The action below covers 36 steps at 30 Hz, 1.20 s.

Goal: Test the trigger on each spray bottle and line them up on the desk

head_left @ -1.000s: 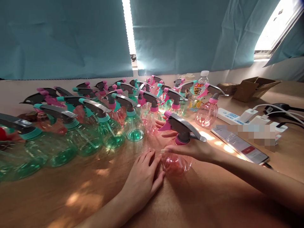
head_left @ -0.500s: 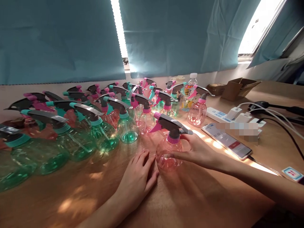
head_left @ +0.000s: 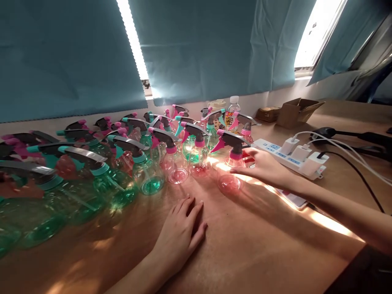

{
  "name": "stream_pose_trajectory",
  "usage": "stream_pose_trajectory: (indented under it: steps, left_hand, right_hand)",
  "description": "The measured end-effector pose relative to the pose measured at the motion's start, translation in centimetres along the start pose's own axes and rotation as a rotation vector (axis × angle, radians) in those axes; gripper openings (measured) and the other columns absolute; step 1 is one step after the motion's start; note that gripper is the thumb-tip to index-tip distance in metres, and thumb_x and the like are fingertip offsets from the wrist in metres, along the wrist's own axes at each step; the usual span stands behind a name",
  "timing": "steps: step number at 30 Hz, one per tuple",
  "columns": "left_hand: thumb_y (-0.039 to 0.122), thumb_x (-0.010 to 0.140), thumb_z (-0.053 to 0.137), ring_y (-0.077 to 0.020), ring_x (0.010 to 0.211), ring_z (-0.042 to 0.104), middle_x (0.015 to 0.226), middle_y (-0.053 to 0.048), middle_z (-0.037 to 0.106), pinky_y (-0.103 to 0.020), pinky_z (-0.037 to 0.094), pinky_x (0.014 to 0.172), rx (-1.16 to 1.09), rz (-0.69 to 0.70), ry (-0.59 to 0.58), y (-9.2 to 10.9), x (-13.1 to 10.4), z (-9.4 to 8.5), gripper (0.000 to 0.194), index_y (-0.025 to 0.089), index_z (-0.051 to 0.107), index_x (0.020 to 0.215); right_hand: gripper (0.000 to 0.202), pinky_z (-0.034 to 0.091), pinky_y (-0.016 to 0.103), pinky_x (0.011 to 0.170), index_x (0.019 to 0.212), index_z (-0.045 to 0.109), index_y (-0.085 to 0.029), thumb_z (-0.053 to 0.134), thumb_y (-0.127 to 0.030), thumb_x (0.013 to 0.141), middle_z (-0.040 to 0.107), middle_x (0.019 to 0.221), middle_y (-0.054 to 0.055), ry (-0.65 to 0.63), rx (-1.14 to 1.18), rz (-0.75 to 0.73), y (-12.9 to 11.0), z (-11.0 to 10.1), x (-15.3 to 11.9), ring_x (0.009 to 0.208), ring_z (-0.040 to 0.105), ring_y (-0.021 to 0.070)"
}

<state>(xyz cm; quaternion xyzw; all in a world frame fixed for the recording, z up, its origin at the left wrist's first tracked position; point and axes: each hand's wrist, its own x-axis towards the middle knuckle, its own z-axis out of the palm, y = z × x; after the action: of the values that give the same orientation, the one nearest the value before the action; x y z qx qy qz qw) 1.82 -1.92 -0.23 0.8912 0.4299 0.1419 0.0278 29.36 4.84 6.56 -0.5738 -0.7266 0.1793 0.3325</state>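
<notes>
Right of centre, on or just above the brown surface [head_left: 260, 245] | round clear-pink plastic spray bottle with grey-and-pink trigger head [head_left: 229, 182] held upright, clasped from its right by fingers of the right hand [head_left: 261, 165] | left hand [head_left: 180, 228] farther off, laid palm-down, fingers loose, nothing grasped

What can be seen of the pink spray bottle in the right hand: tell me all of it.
The pink spray bottle has a see-through, plastic-looking rounded body, a pink collar and a dark grey spray head with pink nozzle and trigger. It is roughly upright, nozzle toward the picture's left, with another pink bottle partly behind it. The right hand grips its body; whether its base touches the table is unclear.
</notes>
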Motion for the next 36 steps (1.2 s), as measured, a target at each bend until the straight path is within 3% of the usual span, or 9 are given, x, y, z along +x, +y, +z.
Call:
stream_pose_trajectory:
  steps: [2,6,9,13,17,22,31,33,36]
  left_hand:
    - [0.028,0.094,0.056,-0.0365,0.122,0.052,0.131,-0.021,0.056,-0.055,0.045,0.1,-0.016,0.007,-0.016,0.5,1.1,0.3,0.041,0.01,0.057,0.131]
    - [0.027,0.095,0.055,-0.0363,0.125,0.049,0.134,-0.02,0.053,-0.054,0.044,0.101,-0.046,0.036,-0.036,1.2,3.3,1.1,0.042,0.01,0.055,0.133]
    - [0.026,0.095,0.056,-0.0357,0.126,0.048,0.134,-0.021,0.053,-0.053,0.044,0.102,-0.068,0.06,-0.044,1.4,4.7,1.6,0.042,0.009,0.055,0.133]
    - [0.026,0.093,0.057,-0.0354,0.125,0.048,0.134,-0.021,0.053,-0.053,0.043,0.103,-0.092,0.072,-0.035,1.4,6.0,2.0,0.042,0.008,0.055,0.132]
    - [0.027,0.093,0.056,-0.0341,0.125,0.049,0.133,-0.019,0.054,-0.052,0.043,0.103,-0.124,0.085,-0.008,1.3,6.8,2.5,0.041,0.011,0.056,0.131]
    - [0.029,0.092,0.056,-0.0323,0.124,0.049,0.133,-0.016,0.054,-0.05,0.043,0.103,-0.142,0.088,0.083,0.8,7.1,3.7,0.041,0.016,0.055,0.13]
    - [0.032,0.094,0.054,-0.0318,0.123,0.049,0.133,-0.016,0.053,-0.048,0.042,0.103,-0.144,0.102,0.069,0.8,7.7,3.5,0.041,0.015,0.054,0.131]
    - [0.032,0.094,0.053,-0.0319,0.122,0.049,0.133,-0.016,0.053,-0.048,0.042,0.103,-0.136,0.098,0.058,0.8,7.8,3.5,0.041,0.015,0.054,0.131]
    - [0.032,0.094,0.052,-0.0322,0.12,0.051,0.132,-0.016,0.054,-0.049,0.043,0.102,-0.127,0.095,0.045,0.9,8.2,3.6,0.04,0.015,0.055,0.13]
  right_hand:
    - [0.052,0.052,0.039,0.077,0.104,0.065,-0.017,0.073,-0.057,0.071,0.07,0.106,0.012,0.019,-0.096,0.02,0.6,-0.3,1.3,0.09,0.067,0.0285]
    - [0.049,0.051,0.037,0.072,0.081,0.064,-0.017,0.066,-0.065,0.073,0.07,0.089,0.009,-0.022,-0.19,-0.021,1.1,-0.2,3.9,0.08,0.065,0.0258]
    - [0.046,0.051,0.036,0.071,0.075,0.062,-0.016,0.068,-0.062,0.073,0.069,0.087,0.01,-0.006,-0.195,0.008,1.2,0.2,5.5,0.08,0.065,0.0255]
    - [0.047,0.053,0.038,0.076,0.089,0.066,-0.014,0.072,-0.057,0.072,0.07,0.096,0.012,0.018,-0.185,0.05,1.3,0.8,7.0,0.088,0.067,0.028]
    - [0.059,0.052,0.041,0.088,0.112,0.063,-0.014,0.077,-0.053,0.069,0.07,0.11,0.015,0.022,-0.149,0.077,1.5,1.0,8.0,0.104,0.066,0.0313]
    - [0.068,0.049,0.043,0.096,0.12,0.06,-0.012,0.075,-0.055,0.07,0.067,0.121,0.018,0.013,-0.099,0.091,1.7,1.2,8.4,0.113,0.063,0.0323]
    - [0.074,0.046,0.048,0.102,0.126,0.055,-0.013,0.078,-0.052,0.067,0.061,0.131,0.019,0.022,0.01,0.052,1.9,0.8,7.8,0.123,0.057,0.0349]
    - [0.069,0.047,0.046,0.102,0.126,0.056,-0.013,0.077,-0.048,0.071,0.062,0.131,0.017,0.03,0.047,0.03,2.1,0.1,7.0,0.122,0.058,0.0323]
    - [0.041,0.053,0.037,0.094,0.115,0.064,-0.018,0.071,-0.032,0.078,0.071,0.118,0.009,0.024,0.095,0.024,2.8,-1.9,5.5,0.107,0.068,0.0242]
